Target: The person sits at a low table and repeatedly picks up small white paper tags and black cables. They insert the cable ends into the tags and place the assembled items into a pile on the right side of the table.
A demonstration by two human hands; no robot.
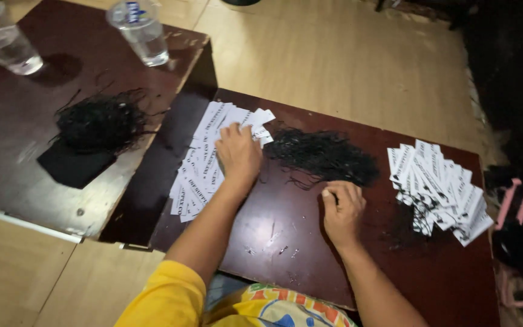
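1. Left hand (237, 152) — palm down, fingers spread only slightly, resting on the upper end of a fanned row of white paper tags (204, 163); the fingertips press on the topmost tags, and whether any one tag is pinched cannot be told.
2. White paper tags — narrow printed slips, overlapped in a long strip that runs from near the table's far edge down toward its left edge, under and beside the left hand.
3. Right hand (341, 209) — curled into a loose fist, thumb and forefinger closed on a thin black string (335, 197) at the near edge of the string pile.
4. Pile of black strings (325, 156) — a tangled, flat heap lying on the table between the two hands, just beyond the right hand.
5. Second stack of tags (440, 191) — white slips with black strings attached, fanned at the right end of the table, well apart from the right hand.
6. Dark wooden table (286, 242) — low, glossy, bearing items 1–5.
7. Second table (13, 151) — to the left, carrying another heap of black strings (101, 121) on a black cloth (71, 166), and two clear plastic cups (141, 33).
8. Yellow sleeve (164, 300) — on the left arm, at the bottom of view.
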